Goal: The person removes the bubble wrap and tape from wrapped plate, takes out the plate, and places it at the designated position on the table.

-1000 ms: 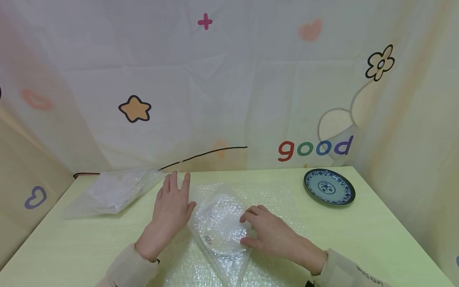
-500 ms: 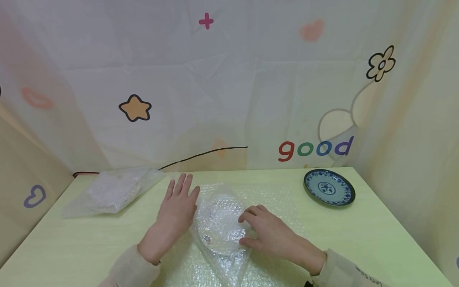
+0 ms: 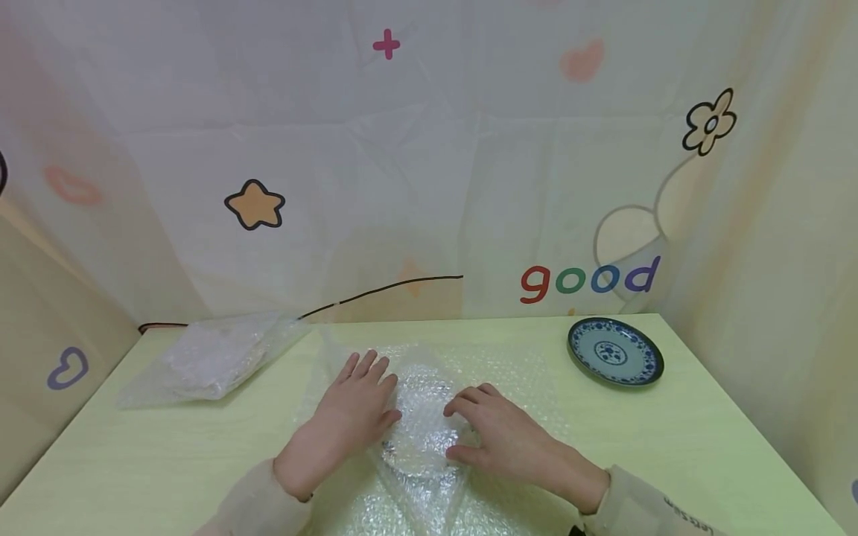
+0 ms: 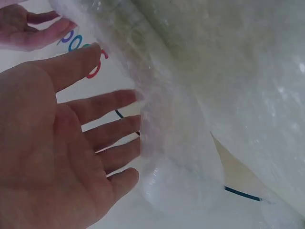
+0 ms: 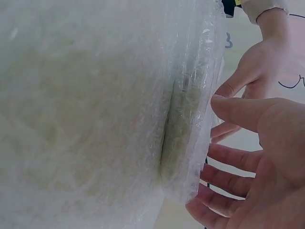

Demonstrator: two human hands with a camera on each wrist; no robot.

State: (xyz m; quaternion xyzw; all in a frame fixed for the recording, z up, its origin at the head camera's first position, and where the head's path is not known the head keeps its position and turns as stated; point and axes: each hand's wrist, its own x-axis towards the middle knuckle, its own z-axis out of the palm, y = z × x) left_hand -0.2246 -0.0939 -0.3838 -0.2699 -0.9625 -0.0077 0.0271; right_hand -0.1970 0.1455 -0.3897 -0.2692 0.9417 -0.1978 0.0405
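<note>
On the table lies a sheet of bubble wrap (image 3: 529,372), its folded layers covering a round, plate-like thing (image 3: 425,424) seen blurrily through the plastic. My left hand (image 3: 355,406) lies flat over the left side of the bundle, fingers spread and nearly straight. In the left wrist view, that hand's fingertips (image 4: 126,98) touch the edge of the wrap. At the bundle's right edge rests my right hand (image 3: 499,432), fingers slightly bent and thumb apart. The right wrist view shows its fingertips (image 5: 217,195) against the wrapped edge.
A blue-patterned plate (image 3: 613,353) lies at the back right of the table (image 3: 677,461). Another bubble-wrapped bundle (image 3: 217,357) is at the back left. Behind the table hangs a printed curtain (image 3: 429,186).
My left hand has moved right and nearer to me, onto the wrapped bundle, and a left flap of wrap now shows beyond it. My right hand has barely moved.
</note>
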